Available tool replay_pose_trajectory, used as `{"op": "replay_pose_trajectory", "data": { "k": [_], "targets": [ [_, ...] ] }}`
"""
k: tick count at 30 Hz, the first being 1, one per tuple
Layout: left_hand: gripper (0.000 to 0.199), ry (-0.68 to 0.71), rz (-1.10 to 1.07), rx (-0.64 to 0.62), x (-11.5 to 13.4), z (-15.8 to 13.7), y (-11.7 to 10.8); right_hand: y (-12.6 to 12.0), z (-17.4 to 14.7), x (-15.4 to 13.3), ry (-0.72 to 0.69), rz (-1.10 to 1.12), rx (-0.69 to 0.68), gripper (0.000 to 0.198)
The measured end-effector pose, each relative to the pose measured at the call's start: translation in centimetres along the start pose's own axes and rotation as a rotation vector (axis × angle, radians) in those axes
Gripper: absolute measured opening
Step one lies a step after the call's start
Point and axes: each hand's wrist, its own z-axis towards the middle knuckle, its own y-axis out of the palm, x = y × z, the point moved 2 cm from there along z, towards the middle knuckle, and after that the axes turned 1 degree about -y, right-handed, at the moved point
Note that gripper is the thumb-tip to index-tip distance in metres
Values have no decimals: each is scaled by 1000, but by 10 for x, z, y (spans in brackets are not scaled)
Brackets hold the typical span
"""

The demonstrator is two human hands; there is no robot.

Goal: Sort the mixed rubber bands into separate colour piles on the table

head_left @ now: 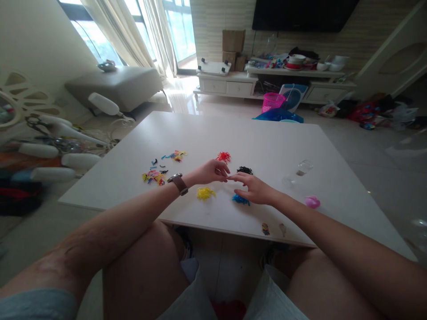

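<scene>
Both hands are meeting fingertip to fingertip above the desk (pixel 267 146): the left hand (pixel 210 172) with its grip pinched together and the right hand (pixel 255 190) with fingers loosely spread over the blue bands (pixel 240 200); whether a band is between them is too small to tell. These tiny elastic loops look light, soft and stretchy, best pinched singly.

On the white table (pixel 267 146) lie small heaps sorted by colour: a red heap (pixel 223 156) at twelve o'clock from the left hand (pixel 211 171), a black heap (pixel 244 170) at eleven o'clock from the right hand (pixel 255 189), a yellow heap (pixel 205 193) at six o'clock from the left hand, and a blue heap (pixel 240 199) partly under the right hand. A mixed heap (pixel 153 176) of pink, yellow, blue and black sits at nine o'clock from the brown watch strap (pixel 179 183). A pink lump (pixel 312 202) lies at three o'clock. The basket (pixel 272 101) beyond is magenta.
</scene>
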Motion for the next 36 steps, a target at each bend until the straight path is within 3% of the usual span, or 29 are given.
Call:
{"op": "replay_pose_trajectory", "data": {
  "k": [7, 12, 17, 21, 25, 32, 36],
  "targets": [
    [27, 2, -44, -18, 1, 1, 3, 2, -1, 2, -21, -5, 15, 47],
    [23, -27, 100, 12, 3, 0, -4, -7, 0, 16, 72, -76, 157, 41],
    [13, -129, 260, 182, 0, -12, -48, -24, -4, 40, 323, -134, 307, 31],
    [19, -222, 309, 470, -3, -43, -102, -30, -9, 53, 471, -159, 298, 24],
    [26, -310, 311, 761, -10, -83, -140, -28, -12, 58, 510, -215, 268, 23],
    [30, -467, 259, 867, -29, -132, -161, -27, -10, 59, 516, -215, 245, 29],
    [35, -563, 257, 792, -32, -152, -169, -29, -8, 52, 495, -221, 270, 24]
  ]
}}
